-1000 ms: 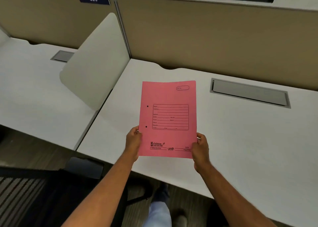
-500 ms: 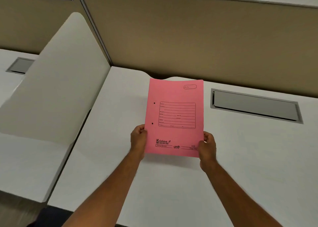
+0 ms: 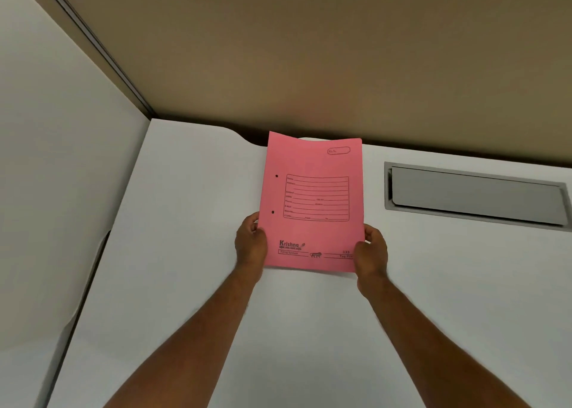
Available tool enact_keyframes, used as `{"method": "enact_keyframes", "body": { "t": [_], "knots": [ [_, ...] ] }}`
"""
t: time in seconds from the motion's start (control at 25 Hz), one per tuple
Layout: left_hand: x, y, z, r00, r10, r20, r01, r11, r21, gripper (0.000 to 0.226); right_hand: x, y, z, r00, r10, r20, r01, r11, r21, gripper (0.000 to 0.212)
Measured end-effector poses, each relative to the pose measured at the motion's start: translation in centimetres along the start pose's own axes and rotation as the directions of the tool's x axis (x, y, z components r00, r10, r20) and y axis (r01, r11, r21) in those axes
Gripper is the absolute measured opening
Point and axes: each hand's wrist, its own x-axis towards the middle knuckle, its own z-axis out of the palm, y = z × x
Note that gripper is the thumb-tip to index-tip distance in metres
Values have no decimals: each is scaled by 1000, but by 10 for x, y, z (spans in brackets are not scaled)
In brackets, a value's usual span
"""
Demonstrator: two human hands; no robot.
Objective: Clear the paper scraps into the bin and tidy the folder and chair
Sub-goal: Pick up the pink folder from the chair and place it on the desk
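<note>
A pink paper folder (image 3: 312, 202) with a printed form box and two punched holes is held flat over the white desk (image 3: 192, 284), its far edge near the back partition. My left hand (image 3: 251, 243) grips its lower left corner. My right hand (image 3: 371, 248) grips its lower right corner. Both thumbs lie on top of the cover. No paper scraps, bin or chair show in this view.
A grey cable hatch (image 3: 476, 195) is set into the desk to the right of the folder. A beige partition wall (image 3: 340, 61) runs along the back. A white curved divider panel (image 3: 58, 166) stands on the left.
The folder and both hands have moved forward over the desk toward the back partition. The view has closed in, and the chair and floor have dropped out of sight.
</note>
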Motion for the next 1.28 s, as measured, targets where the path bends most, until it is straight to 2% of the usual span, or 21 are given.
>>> {"method": "enact_keyframes", "body": {
  "t": [0.08, 0.24, 0.36, 0.48, 0.64, 0.72, 0.8, 0.96, 1.08, 1.28],
  "knots": [
    [11, 3, 6, 999, 45, 8, -46, 998, 49, 38, 11, 3, 6, 999, 4, -35, -4, 1000, 6, 35],
    [22, 7, 16, 991, 128, 41, -134, 968, 212, 36, 29, 7, 15, 998, -44, -40, 41, 996, -73, 49],
    [28, 7, 19, 981, 187, 61, -195, 883, 427, 45, 38, 7, 21, 994, -98, -39, 93, 989, -116, 47],
    [28, 6, 21, 985, 151, 79, -170, 838, 518, 60, 45, 11, 23, 992, -126, -28, 120, 979, -165, 45],
    [30, -1, 17, 983, 143, 113, -182, 718, 672, 73, 46, 12, 19, 982, -189, 20, 188, 949, -255, 46],
    [27, -3, 15, 971, 193, 142, -236, 675, 699, 76, 43, 14, 11, 971, -224, 79, 237, 892, -386, 48],
    [17, -3, 12, 941, 283, 185, -325, 608, 724, 75, 33, 18, 3, 950, -256, 176, 310, 812, -495, 60],
    [-16, -7, 0, 845, 446, 295, -497, 447, 744, 71, 1, 19, -16, 877, -366, 310, 478, 609, -633, 74],
    [-45, -17, -12, 797, 463, 388, -570, 362, 738, 75, -27, 22, -31, 837, -415, 356, 534, 485, -692, 78],
    [-107, -36, -39, 742, 493, 455, -608, 209, 766, 76, -83, 29, -67, 792, -454, 408, 587, 384, -713, 77]
  ]
}}
